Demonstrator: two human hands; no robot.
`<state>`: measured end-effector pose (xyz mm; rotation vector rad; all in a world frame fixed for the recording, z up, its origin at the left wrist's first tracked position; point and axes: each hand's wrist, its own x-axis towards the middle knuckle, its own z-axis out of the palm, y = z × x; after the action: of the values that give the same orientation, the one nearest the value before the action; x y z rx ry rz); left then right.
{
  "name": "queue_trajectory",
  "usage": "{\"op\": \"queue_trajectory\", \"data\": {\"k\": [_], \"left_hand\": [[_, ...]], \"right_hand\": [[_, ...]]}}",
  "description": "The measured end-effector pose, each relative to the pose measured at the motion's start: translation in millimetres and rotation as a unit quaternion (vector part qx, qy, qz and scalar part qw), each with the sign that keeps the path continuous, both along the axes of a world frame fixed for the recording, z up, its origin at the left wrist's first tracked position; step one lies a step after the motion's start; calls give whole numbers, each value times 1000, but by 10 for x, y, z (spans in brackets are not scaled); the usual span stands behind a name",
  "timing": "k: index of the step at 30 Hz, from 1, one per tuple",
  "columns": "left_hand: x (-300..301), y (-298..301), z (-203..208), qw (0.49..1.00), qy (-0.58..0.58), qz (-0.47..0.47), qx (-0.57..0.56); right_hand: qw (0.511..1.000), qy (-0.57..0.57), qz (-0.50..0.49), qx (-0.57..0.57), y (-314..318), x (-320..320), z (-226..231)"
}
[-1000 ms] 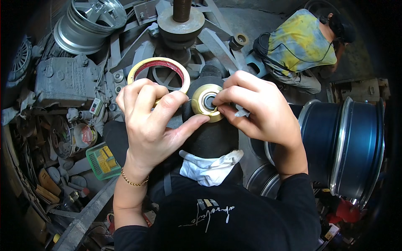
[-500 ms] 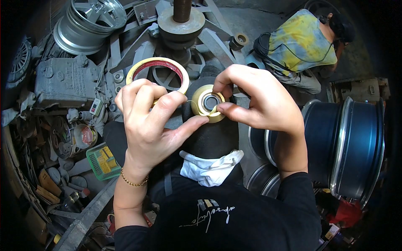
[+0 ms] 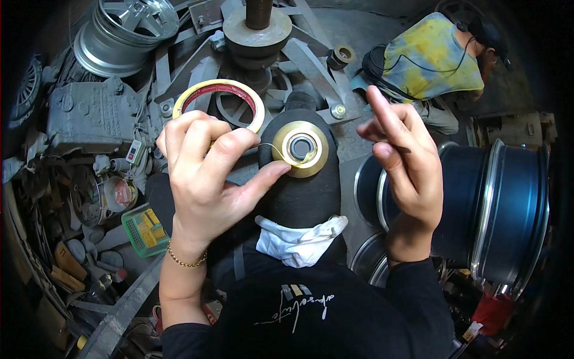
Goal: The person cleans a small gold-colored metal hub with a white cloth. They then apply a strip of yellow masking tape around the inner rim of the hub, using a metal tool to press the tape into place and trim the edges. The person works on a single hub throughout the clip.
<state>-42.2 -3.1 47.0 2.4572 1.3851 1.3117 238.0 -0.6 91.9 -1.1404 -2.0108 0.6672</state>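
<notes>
Left grip (image 3: 206, 158): clamped on tape roll (image 3: 258, 109) | right grip (image 3: 411, 164): fingers loosely parted, apparently unladen | gold-coloured cap (image 3: 318, 146): between both, at left thumb | done: tape strip (image 3: 308, 157) partly on cap | left: strip seemingly uncut from roll

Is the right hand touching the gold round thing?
No, the right hand is off to the side, with a gap between it and the gold round thing.

Covered, cropped or unclear

The left hand (image 3: 206, 170) covers the lower part of the tape roll (image 3: 218, 88). The top edge crops the silver alloy wheel (image 3: 113, 51) and rusty shaft (image 3: 258, 15). The hands of the crouching co-worker (image 3: 433, 57) cannot be made out.
</notes>
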Motion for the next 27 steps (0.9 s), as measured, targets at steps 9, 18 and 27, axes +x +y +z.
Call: {"op": "queue_trajectory", "data": {"k": [9,18,27], "left_hand": [[16,-10,10,1000,1,9,-4],[11,-8,16,1000,1,-3,-3],[20,-5,33,1000,9,-6,-4]], "right_hand": [[962,198,-75,-172,-130,30,-74],[875,434,93,-194,-170,262,-208],[921,350,27,-168,-294,41,-197]]}}
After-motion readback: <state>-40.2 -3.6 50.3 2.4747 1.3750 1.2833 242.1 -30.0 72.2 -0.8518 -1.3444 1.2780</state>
